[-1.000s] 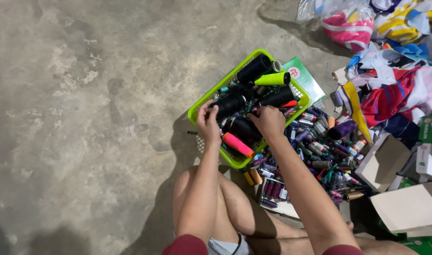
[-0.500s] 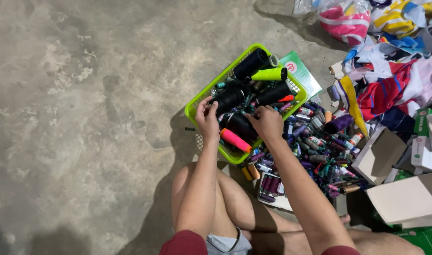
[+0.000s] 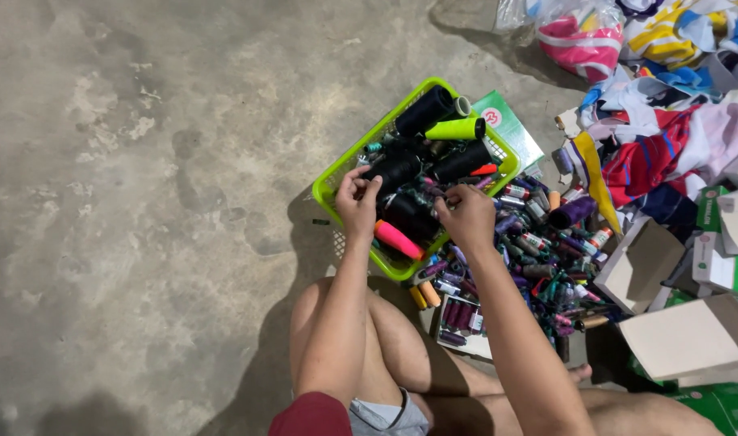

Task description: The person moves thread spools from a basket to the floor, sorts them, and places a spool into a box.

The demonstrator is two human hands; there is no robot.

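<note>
A lime-green plastic basket (image 3: 330,187) sits on the concrete floor, filled with black thread cones (image 3: 424,111), a neon-yellow cone (image 3: 456,129) and a pink cone (image 3: 399,240). My left hand (image 3: 357,203) reaches over the basket's near-left rim, its fingers curled on a black thread cone (image 3: 395,171). My right hand (image 3: 468,216) is at the basket's near-right side, fingertips pinched on what looks like a small thread spool among the cones. My bare knees are just below the basket.
A heap of several small coloured spools (image 3: 538,250) lies right of the basket. Cardboard boxes (image 3: 682,335) stand at the lower right, with a fabric pile (image 3: 659,145) and a plastic bag (image 3: 580,32) behind. Bare concrete (image 3: 143,202) spreads to the left.
Both hands stay in the basket with only small finger movements. The view has shifted slightly.
</note>
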